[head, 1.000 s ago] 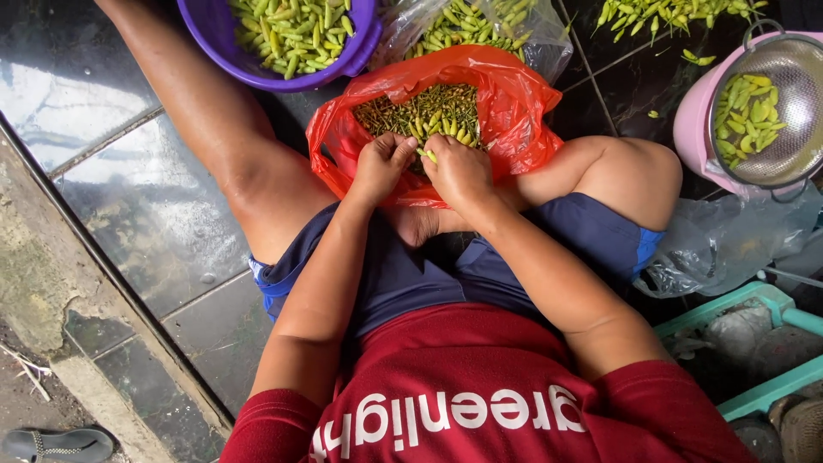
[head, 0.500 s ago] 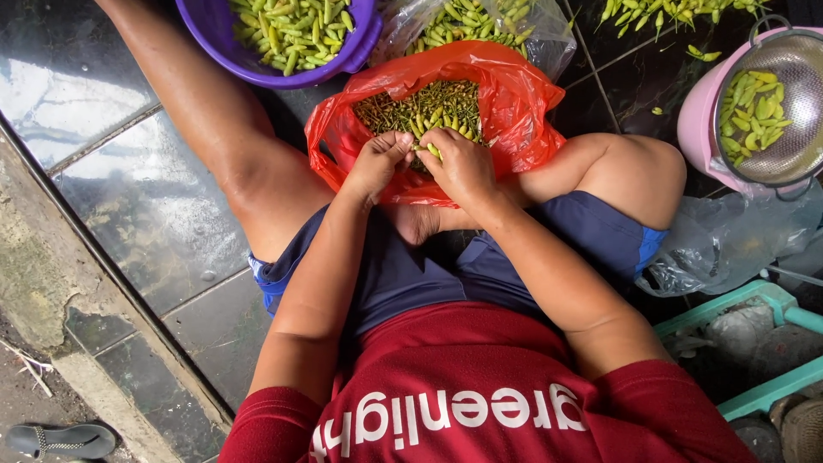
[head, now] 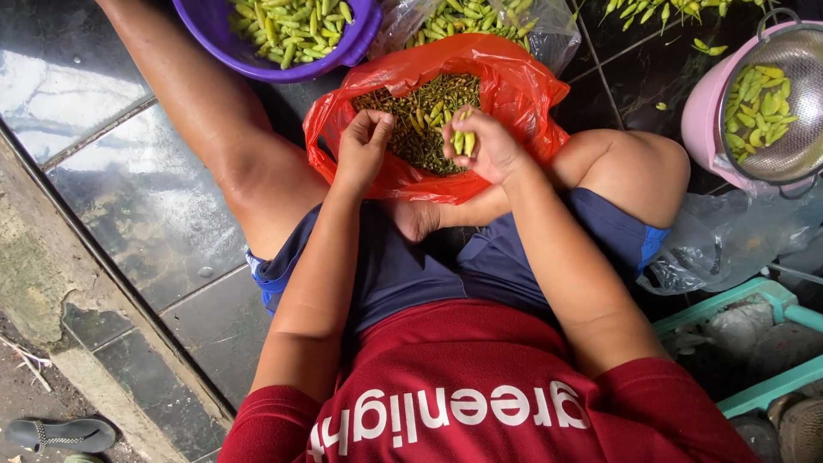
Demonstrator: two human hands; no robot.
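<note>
I sit on a dark tiled floor with a red plastic bag [head: 523,94] between my legs, filled with small green chilli stems [head: 420,120]. My left hand [head: 364,146] hovers over the bag's near edge, fingers curled and pinched together; whether a stem is between them I cannot tell. My right hand [head: 480,146] cups several green chillies [head: 463,137] over the bag.
A purple basin [head: 351,47] of green chillies stands at the top left. A clear bag of chillies [head: 480,21] lies behind the red one. A metal strainer [head: 776,103] with chillies rests in a pink bucket [head: 699,129] at right. A teal crate [head: 754,343] is lower right, a sandal [head: 60,433] lower left.
My two hands, which were pressed together over the bag's near edge, have separated. The right hand now shows chillies in its palm.
</note>
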